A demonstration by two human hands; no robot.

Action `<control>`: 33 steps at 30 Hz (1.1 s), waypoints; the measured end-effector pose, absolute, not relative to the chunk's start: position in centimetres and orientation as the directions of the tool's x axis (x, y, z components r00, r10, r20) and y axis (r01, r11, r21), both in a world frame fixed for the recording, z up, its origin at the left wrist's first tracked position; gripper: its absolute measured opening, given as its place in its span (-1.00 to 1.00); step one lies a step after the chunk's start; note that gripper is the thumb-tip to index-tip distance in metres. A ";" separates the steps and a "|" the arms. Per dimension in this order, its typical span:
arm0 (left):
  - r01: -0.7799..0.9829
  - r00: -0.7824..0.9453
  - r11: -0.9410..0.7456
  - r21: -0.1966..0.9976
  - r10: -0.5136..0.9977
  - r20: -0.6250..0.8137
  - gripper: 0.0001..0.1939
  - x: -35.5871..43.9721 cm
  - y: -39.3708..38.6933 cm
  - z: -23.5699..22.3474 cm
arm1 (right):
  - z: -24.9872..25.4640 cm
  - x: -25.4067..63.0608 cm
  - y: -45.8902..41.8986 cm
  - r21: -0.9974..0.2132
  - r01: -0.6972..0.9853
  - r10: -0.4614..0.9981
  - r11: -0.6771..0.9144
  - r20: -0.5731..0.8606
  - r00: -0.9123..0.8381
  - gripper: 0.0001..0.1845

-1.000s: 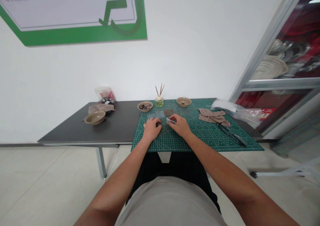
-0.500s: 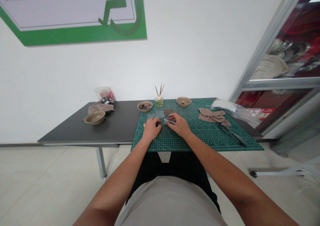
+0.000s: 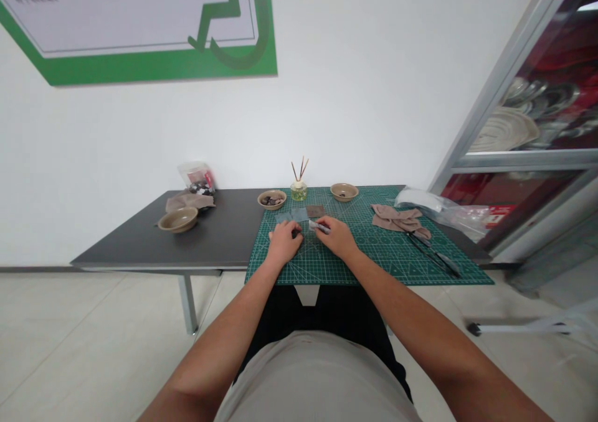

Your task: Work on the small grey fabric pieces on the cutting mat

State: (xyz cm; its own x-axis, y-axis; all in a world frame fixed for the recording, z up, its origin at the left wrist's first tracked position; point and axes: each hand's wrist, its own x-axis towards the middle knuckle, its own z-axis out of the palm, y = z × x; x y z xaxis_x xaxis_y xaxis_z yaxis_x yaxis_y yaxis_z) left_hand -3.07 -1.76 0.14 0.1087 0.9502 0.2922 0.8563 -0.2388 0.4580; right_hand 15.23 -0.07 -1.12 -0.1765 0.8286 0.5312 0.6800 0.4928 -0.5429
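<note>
A: What is held by the right hand [image 3: 337,235]?

B: A small pale thing [image 3: 319,226] is held there, pinched between the thumb and the fingers, so this grip is closed on it. What exactly it is cannot be told, because it is too small. It is held over the green mat [image 3: 322,267], and its tip is pointed toward the left hand [image 3: 284,241].

A: And the left hand, is something gripped by it?

B: This cannot be told surely. The hand is laid low on the mat with bent fingers, and a small dark thing [image 3: 296,232] is seen beside the thumb, partly hidden.

A: What is placed near the hands?

B: Just beyond them, two blue-grey squares [image 3: 299,213] and one brown square [image 3: 315,211] are laid in a row. The left one is partly covered by the left hand.

A: And farther back?

B: A bowl with dark stones [image 3: 271,207], a diffuser bottle [image 3: 299,192] with sticks and a second bowl [image 3: 344,197] are set there. On the mat's right side, a brownish cloth [image 3: 397,216] is left crumpled. At the left, another bowl [image 3: 178,226] is placed on the dark table [image 3: 224,238].
</note>
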 end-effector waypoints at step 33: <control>0.864 0.118 -0.233 0.447 0.955 0.270 -0.87 -3.0 -1.9 0.4 | -1.4 15.1 -0.2 -0.560 0.657 0.832 0.504 0.518 -0.196 -0.49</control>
State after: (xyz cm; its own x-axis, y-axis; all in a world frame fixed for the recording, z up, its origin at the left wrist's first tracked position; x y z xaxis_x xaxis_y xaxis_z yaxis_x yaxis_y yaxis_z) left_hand -3.04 -1.91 0.41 0.1179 0.9555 0.2704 0.8638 -0.2330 0.4467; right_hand 15.06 -0.19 -1.43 -0.1964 0.8322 0.5185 0.6573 0.5041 -0.5602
